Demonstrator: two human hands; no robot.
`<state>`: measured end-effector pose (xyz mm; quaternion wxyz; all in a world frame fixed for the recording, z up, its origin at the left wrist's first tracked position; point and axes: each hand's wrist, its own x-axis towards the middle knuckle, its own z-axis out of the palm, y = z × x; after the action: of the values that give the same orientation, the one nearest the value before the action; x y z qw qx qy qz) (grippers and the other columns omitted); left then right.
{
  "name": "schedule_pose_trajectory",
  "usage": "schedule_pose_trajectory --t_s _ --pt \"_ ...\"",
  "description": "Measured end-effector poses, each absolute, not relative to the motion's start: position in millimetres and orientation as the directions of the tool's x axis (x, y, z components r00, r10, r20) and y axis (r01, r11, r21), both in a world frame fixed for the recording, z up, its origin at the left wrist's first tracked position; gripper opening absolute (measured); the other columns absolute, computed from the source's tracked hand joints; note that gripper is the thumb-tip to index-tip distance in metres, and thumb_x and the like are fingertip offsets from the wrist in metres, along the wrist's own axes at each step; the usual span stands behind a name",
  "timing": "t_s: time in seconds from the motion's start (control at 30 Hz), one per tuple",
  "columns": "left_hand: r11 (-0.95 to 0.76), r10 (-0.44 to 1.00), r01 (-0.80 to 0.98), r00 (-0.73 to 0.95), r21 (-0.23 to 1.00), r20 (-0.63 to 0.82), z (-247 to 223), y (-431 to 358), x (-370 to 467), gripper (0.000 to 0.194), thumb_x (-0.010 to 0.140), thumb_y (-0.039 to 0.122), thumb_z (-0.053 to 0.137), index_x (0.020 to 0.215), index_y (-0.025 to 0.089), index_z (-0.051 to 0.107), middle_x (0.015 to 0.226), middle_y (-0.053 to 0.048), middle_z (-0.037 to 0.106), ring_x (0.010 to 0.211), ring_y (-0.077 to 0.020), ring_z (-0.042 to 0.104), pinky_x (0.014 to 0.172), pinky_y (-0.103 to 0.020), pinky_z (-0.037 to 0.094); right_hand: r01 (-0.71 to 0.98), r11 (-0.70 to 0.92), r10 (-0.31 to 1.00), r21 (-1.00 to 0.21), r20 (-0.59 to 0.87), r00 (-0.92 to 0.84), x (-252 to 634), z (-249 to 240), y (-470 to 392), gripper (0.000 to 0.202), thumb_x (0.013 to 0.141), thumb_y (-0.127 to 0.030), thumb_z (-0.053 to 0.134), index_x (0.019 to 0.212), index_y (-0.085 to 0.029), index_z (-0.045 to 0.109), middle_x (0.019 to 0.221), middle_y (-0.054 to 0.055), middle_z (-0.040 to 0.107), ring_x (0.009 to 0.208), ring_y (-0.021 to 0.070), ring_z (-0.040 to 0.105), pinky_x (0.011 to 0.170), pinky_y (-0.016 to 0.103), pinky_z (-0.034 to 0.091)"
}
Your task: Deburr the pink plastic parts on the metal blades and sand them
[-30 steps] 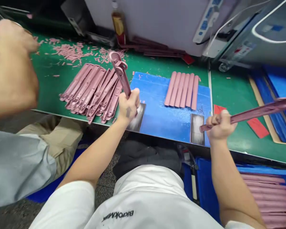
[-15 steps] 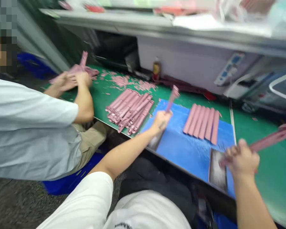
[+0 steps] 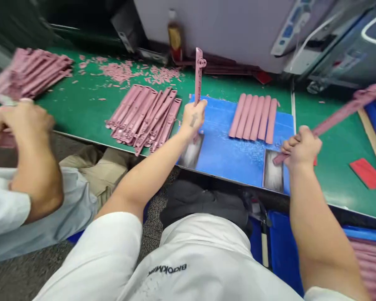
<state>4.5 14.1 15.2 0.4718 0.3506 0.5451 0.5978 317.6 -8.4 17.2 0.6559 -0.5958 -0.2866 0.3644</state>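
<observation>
Head view: left hand (image 3: 194,118), closed around one moulded pink strip (image 3: 198,77), now near upright over the blue mat (image 3: 219,156)'s left side, leaning left a second ago; right hand (image 3: 302,146), well apart from the left, clamped on a second pink strip (image 3: 335,115), slanting out past the mat's right edge. Row of six pink strips (image 3: 253,118), on the mat, count unchanged: work apparently no further along, both held pieces yet to be put down.
</observation>
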Motion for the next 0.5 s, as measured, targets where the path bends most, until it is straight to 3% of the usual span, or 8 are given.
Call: schedule_pose_trajectory --t_s 0.17,0.3,0.4,0.5 --pt "-0.053 0.94 -0.203 -0.34 0.978 -0.02 -1 37 0 0.07 0.111 0.062 0.08 0.076 0.028 0.029 0.057 0.01 0.022 0.046 -0.0089 0.024 0.047 -0.029 0.019 -0.146 0.034 0.809 -0.989 -0.059 0.585 328 9 -4 0.056 0.115 -0.039 0.067 0.075 -0.032 0.029 0.05 -0.016 0.021 0.04 0.0045 0.018 0.042 0.024 0.016" --pt "0.001 0.949 -0.172 -0.309 0.985 -0.055 -1 38 -6 0.067 0.115 0.06 0.076 0.079 0.028 0.028 0.059 0.011 0.02 0.047 -0.0078 0.02 0.05 -0.03 0.017 -0.151 0.009 0.835 -0.989 -0.076 0.544 325 9 2 0.053 0.117 -0.036 0.063 0.075 -0.032 0.031 0.049 -0.016 0.021 0.038 0.006 0.017 0.039 0.025 0.014" --pt "0.021 0.952 -0.156 -0.299 0.988 -0.067 -6 45 -11 0.065 0.117 0.057 0.073 0.079 0.028 0.028 0.058 0.011 0.018 0.048 -0.008 0.016 0.05 -0.031 0.015 -0.149 0.015 0.831 -0.989 -0.07 0.551 325 3 7 0.057 0.115 -0.048 0.068 0.076 -0.033 0.03 0.05 -0.016 0.021 0.038 0.0071 0.02 0.037 0.025 0.017" --pt "-0.071 0.97 -0.133 -0.239 0.989 0.038 -15 50 -11 0.069 0.113 0.061 0.077 0.078 0.029 0.028 0.058 0.01 0.018 0.049 -0.0092 0.016 0.049 -0.033 0.015 -0.073 0.056 0.888 -0.996 0.016 0.46 327 -5 7 0.07 0.102 -0.071 0.083 0.077 -0.032 0.029 0.054 -0.015 0.023 0.039 0.0076 0.025 0.036 0.024 0.022"
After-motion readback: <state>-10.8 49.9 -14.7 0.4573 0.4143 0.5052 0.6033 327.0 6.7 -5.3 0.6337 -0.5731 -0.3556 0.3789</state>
